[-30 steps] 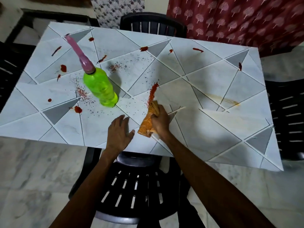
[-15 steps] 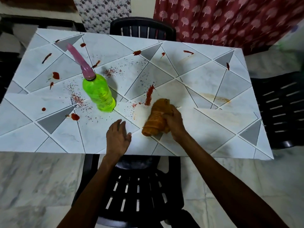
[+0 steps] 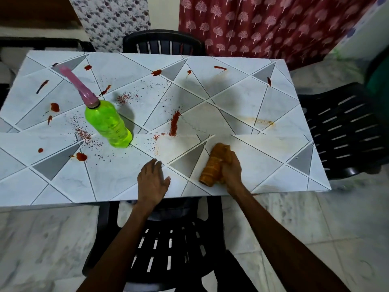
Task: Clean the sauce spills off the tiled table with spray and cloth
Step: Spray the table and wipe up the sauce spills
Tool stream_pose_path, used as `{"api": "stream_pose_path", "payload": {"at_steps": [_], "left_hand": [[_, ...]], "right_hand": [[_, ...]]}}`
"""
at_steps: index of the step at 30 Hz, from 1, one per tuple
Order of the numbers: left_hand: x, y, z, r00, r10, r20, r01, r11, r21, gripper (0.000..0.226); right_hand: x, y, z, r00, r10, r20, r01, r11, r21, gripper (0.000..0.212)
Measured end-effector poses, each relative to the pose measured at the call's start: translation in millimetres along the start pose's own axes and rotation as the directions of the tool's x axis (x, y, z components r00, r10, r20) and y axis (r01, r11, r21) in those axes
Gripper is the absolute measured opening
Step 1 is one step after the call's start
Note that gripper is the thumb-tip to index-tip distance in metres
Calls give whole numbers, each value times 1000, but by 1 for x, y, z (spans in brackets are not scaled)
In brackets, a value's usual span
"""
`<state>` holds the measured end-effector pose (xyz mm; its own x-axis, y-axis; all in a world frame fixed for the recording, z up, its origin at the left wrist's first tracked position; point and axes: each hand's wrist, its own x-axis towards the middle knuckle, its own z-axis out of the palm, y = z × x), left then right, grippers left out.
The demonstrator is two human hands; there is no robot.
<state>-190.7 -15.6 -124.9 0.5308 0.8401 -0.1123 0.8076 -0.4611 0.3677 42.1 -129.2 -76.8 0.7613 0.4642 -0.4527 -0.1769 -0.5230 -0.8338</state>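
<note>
No brand, label or legible writing appears on any item in view.

The right hand (image 3: pixel 230 165) is clenched around a bunched orange cloth (image 3: pixel 213 163), pressing it onto the tiled table (image 3: pixel 273 157) near the front edge. The left hand (image 3: pixel 152 180) lies flat and released, palm down with fingers spread, on the table just left of the cloth; it grasps nothing.

The spray bottle (image 3: pixel 108 124), green with a pink nozzle, stands on the left half of the table, well apart from both hands. The wide-angle view makes it appear tilted.

Sauce spills remain on the surface:
- A long red streak (image 3: pixel 174 123) sits beyond the cloth, near the table centre.
- Red blobs (image 3: pixel 81 157) lie on the left side, in front of and beside the bottle.
- Small red marks (image 3: pixel 156 72) run along the far edge.
- Fine red speckles surround the bottle's base.
- A faint orange smear (image 3: pixel 263 122) lies to the right of centre.

Black plastic chairs stand at the far side (image 3: pixel 164 42), the right side (image 3: pixel 345 131) and the near side (image 3: pixel 168 249), the last partly under the table between the forearms. A maroon patterned curtain (image 3: pixel 263 24) hangs behind the table. The floor (image 3: pixel 42 249) is pale marble.
</note>
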Motion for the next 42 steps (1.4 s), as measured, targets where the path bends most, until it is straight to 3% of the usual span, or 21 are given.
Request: {"api": "stream_pose_path", "payload": {"at_steps": [2, 5, 8, 11, 15, 20, 23, 27, 30, 34, 38, 42], "left_hand": [[0, 5, 1, 1000, -20, 4, 20, 1000, -10, 62], [1, 14, 2, 999, -51, 0, 51, 999, -14, 60], [3, 27, -1, 997, -75, -7, 75, 997, -28, 59], [12, 38, 0, 997, -73, -40, 71, 997, -40, 56], [40, 58, 8, 998, 41, -40, -42, 999, -29, 41], [75, 120, 27, 992, 113, -57, -116, 992, -55, 25], [101, 151, 44, 987, 159, -36, -161, 986, -48, 37], [124, 173, 53, 994, 101, -40, -104, 991, -82, 48], [135, 186, 47, 999, 45, -12, -46, 999, -24, 57], [148, 178, 41, 1000, 1, -15, -1, 999, 36, 59], [155, 161, 32, 999, -21, -47, 25, 995, 95, 57], [152, 148, 28, 995, -84, -47, 91, 983, 160, 58]], "right_hand": [[2, -10, 22, 999, 3, 48, -5, 999, 37, 49], [10, -26, 51, 988, -21, 152, 18, 1000, 22, 27], [28, -30, 62, 958, -11, 285, 12, 1000, 1, 50], [40, -32, 37, 946, -19, 325, 11, 1000, 29, 56], [51, -53, -27, 959, -18, 284, -19, 992, 127, 37], [126, -65, -126, 985, -14, 171, 1, 997, 73, 37], [178, -70, -175, 998, -27, 64, 29, 999, -31, 33], [231, -75, -208, 996, -62, -64, 50, 983, -179, 34], [263, -77, -196, 998, -30, -59, 14, 967, -255, 35], [281, -97, -145, 994, -106, 14, 106, 958, -266, 22], [294, -131, -65, 966, -186, 181, 228, 941, -249, 42], [280, -158, 15, 898, -250, 361, 356, 895, -267, 45]]}}
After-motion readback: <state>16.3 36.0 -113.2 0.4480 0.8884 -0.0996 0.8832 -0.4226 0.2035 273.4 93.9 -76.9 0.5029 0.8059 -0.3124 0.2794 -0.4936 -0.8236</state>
